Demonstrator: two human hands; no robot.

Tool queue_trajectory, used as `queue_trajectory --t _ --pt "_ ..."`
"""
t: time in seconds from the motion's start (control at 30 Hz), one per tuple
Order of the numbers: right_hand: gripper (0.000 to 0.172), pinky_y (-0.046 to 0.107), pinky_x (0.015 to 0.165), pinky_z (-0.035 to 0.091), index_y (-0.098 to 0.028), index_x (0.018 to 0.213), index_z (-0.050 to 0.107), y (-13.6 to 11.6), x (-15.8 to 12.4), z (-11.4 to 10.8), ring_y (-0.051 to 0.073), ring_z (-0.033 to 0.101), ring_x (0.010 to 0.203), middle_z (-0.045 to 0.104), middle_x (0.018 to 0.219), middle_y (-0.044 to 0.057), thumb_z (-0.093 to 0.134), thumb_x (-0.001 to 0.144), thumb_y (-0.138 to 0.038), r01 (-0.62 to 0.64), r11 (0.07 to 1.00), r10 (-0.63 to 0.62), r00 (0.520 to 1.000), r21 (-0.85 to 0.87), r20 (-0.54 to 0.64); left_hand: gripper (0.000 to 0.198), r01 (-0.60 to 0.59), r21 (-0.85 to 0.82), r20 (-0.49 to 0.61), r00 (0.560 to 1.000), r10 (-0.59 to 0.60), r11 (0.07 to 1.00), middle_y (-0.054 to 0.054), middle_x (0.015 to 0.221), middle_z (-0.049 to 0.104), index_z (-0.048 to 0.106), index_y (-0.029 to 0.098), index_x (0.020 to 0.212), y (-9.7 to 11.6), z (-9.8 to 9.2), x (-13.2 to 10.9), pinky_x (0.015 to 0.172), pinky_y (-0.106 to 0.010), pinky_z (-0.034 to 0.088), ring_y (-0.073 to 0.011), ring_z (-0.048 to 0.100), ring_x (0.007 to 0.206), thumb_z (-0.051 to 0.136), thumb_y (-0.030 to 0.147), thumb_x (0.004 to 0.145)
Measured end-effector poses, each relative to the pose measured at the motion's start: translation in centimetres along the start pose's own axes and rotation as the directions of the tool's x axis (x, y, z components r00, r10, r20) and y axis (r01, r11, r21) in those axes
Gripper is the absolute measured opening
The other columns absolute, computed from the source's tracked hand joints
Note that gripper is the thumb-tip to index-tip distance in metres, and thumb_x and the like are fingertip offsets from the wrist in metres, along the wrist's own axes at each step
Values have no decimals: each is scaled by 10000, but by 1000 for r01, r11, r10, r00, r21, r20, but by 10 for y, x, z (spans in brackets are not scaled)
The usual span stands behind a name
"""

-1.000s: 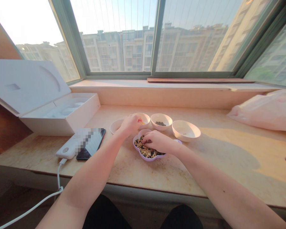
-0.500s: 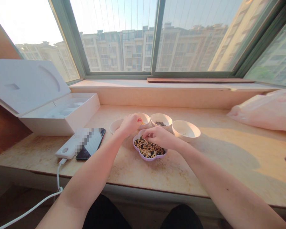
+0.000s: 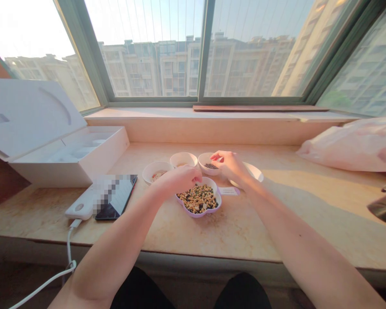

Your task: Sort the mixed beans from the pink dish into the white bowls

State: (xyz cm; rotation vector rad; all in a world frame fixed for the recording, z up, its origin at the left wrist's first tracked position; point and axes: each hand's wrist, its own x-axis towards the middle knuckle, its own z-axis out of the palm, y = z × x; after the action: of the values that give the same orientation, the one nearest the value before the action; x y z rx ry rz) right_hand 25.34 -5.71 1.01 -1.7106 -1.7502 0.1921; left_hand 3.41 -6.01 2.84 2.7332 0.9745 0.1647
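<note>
Item: beige marbled stone counter (image 3: 296,223), bearing every bowl listed here.

Item: lilac-rimmed, flower-shaped bowl (image 3: 209,182), in front of me, loaded with yellow and black beans (image 3: 199,198). Risk, in my judgement: a knock from my left hand would send some over the rim.

Item: round white bowl (image 3: 254,171), partly behind my right wrist. Risk: lowering that wrist could tip it.

Item: smaller-looking round white bowl (image 3: 203,159), behind the lilac one. Risk: my fingers catching its rim could drag it askew.

Item: my right hand (image 3: 229,162), partly open, thumb and forefinger apart over that smaller-looking bowl; contact with its contents, I cannot tell.

Item: my left hand (image 3: 185,177), fingers curled, at the lilac bowl's back left edge; whether anything is pinched, I cannot tell.

Item: small dark seeds (image 3: 210,166), under my right fingers. Risk: a loose pinch could scatter them.
</note>
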Motion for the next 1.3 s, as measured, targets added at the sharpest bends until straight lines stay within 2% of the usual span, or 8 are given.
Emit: queue_trajectory --t 0.13,0.33,0.5,0.67,0.9,1.03,1.2,1.3 --pt "181 314 795 503 -193 951 788 0 0 0 210 694 858 788 931 66 618 890 -209 -2 1000 2 1000 -16 5 270 -53 26 196 980 47 998 -25 816 715 726 188 790 11 1 -6 610 -261 375 -137 588 687 529 3 793" --pt "227 353 908 503 -217 1037 787 0 -2 -2 249 698 1077 787 1143 70 585 935 -213 -17 998 21 998 -67 61 172 -28 -26 261 965 34 999 -1 745 686 722 206 767 13 -6 -11 545 -281 324 -140 565 638 588 98 768" --pt "266 368 908 507 -237 1125 778 -1 -4 -2 280 683 1135 761 1229 82 589 940 -267 -26 994 33 997 -103 64 162 8 -14 327 945 -2 1000 -10 734 692 741 211 786 12 -8 -12 601 -290 364 -151 556 626 606 129 749" --pt "257 362 895 504 -225 1087 783 -7 -7 -5 273 687 1089 771 1180 84 578 945 -287 -13 996 19 997 -90 74 265 8 -14 307 952 -4 1000 -22 878 731 768 216 871 15 -6 -12 602 -269 362 -146 585 699 590 77 733" --pt "263 335 824 505 -230 1063 793 -8 -8 -4 256 700 975 786 1089 76 581 916 -282 3 995 6 996 -101 90 249 6 -57 279 960 10 998 -25 757 703 752 203 773 14 -3 -11 643 -268 400 -157 566 704 557 64 704" --pt "249 338 814 506 -210 1042 792 -9 -9 -5 259 702 933 788 1037 96 595 906 -278 13 996 -6 996 -84 84 250 0 -71 271 962 19 997 -22 750 703 740 196 748 15 -3 -10 634 -274 383 -151 553 691 533 55 746" --pt "245 344 830 507 -226 1029 790 -9 -9 -5 272 688 1030 777 1106 92 585 915 -297 27 996 -22 997 -82 69 238 6 -113 235 972 21 994 -11 745 706 714 194 750 14 -3 -10 622 -265 372 -145 562 700 543 30 728" --pt "241 350 798 514 -222 1011 790 -8 -8 -4 267 694 954 779 1025 91 589 909 -305 31 997 -27 998 -68 58 253 -9 -117 209 977 34 993 -12 795 717 698 188 758 13 -2 -10 638 -270 377 -142 565 701 532 -1 738"
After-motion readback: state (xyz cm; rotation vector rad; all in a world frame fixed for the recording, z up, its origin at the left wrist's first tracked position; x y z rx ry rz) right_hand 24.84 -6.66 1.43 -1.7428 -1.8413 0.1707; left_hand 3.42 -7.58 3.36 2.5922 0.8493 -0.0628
